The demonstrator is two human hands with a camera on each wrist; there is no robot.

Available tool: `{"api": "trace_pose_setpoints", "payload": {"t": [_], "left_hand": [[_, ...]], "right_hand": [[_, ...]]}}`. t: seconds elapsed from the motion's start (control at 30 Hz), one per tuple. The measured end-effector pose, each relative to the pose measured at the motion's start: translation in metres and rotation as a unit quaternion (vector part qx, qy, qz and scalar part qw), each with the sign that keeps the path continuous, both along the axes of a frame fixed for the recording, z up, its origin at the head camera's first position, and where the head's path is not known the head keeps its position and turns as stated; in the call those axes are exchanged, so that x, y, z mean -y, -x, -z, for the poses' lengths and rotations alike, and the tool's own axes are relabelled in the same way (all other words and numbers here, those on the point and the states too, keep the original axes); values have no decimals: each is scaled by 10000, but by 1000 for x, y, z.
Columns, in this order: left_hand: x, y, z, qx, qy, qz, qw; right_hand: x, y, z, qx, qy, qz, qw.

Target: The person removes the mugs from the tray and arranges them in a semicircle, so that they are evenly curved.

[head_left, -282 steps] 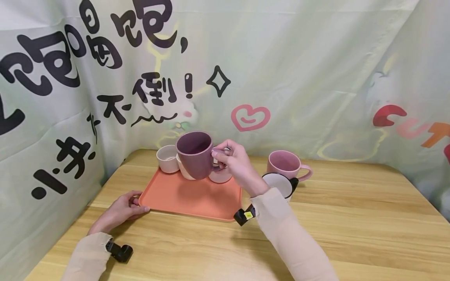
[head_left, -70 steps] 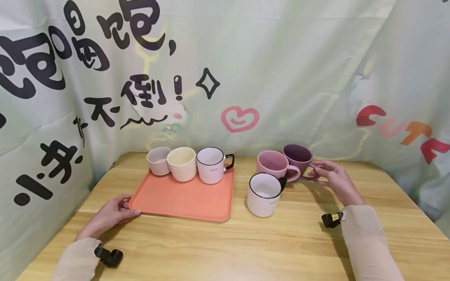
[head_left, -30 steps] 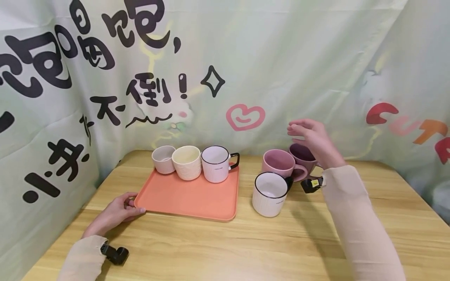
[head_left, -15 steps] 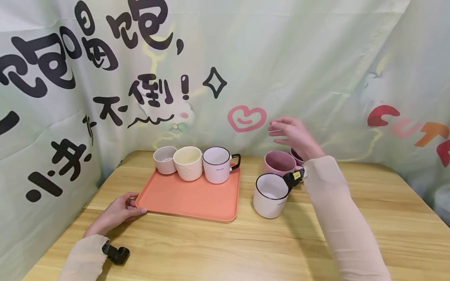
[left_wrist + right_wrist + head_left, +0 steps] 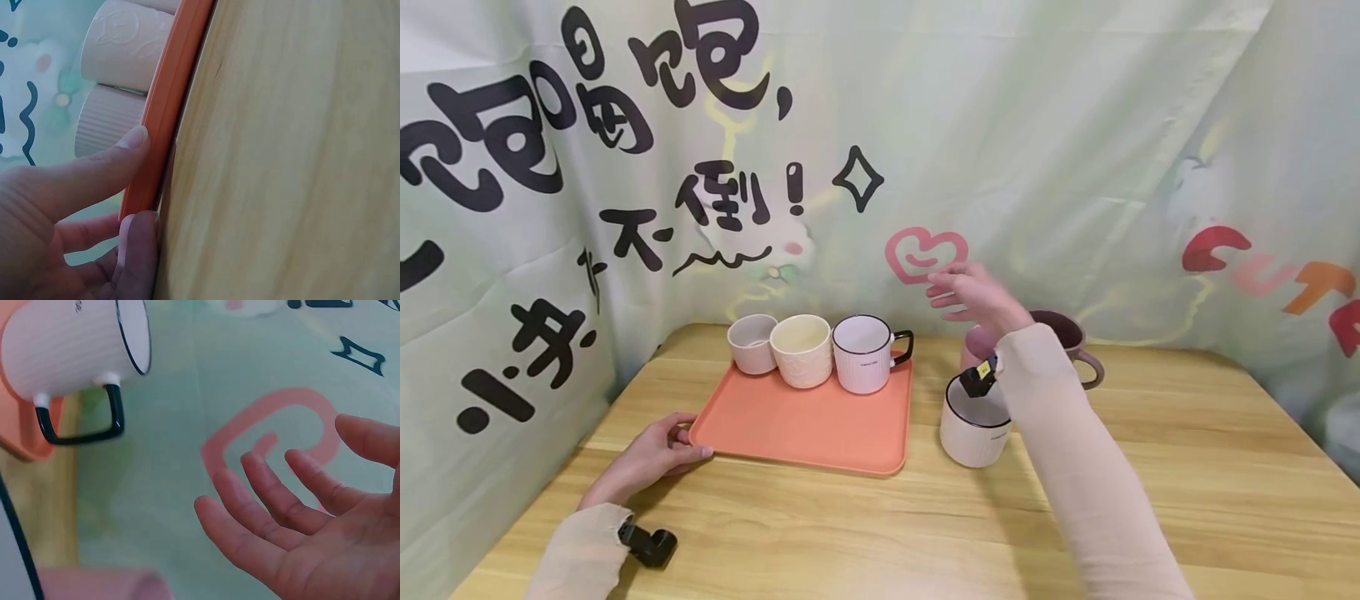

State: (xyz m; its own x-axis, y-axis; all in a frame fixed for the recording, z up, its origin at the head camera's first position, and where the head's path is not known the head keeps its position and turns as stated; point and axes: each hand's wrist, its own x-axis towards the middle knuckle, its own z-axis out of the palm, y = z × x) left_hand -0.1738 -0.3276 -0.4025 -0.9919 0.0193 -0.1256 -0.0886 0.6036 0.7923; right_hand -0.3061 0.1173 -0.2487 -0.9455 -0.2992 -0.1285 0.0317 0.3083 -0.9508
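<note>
Left hand point(image 5: 658, 454) pinching near corner of orange tray point(image 5: 805, 425), steadying it on desk point(image 5: 1187, 467). Right hand point(image 5: 973, 296) hovering empty, fingers spread, between tray's black-handled white mug point(image 5: 861, 354) and desk mugs.

From my feed I see a light wooden table point(image 5: 1187, 467) with visible grain, closed in behind and on both sides by a pale green cloth backdrop point(image 5: 1037, 125). It carries black Chinese characters point(image 5: 550, 133), a pink heart point(image 5: 925, 254) (smiling) and colourful letters point(image 5: 1270, 267). Lighting is soft, even.
</note>
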Motion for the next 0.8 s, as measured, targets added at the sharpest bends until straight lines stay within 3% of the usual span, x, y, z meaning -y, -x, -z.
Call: {"api": "trace_pose_setpoints", "payload": {"t": [0.3,0.8], "left_hand": [[-1,-2,-1,-17,-96,20,10000],[-2,-3,-1,-49,-213,14,9998]], "right_hand": [[26,8,9,280,-185,-211,9992],[40,12,26,628,-272,-230,9974]]}}
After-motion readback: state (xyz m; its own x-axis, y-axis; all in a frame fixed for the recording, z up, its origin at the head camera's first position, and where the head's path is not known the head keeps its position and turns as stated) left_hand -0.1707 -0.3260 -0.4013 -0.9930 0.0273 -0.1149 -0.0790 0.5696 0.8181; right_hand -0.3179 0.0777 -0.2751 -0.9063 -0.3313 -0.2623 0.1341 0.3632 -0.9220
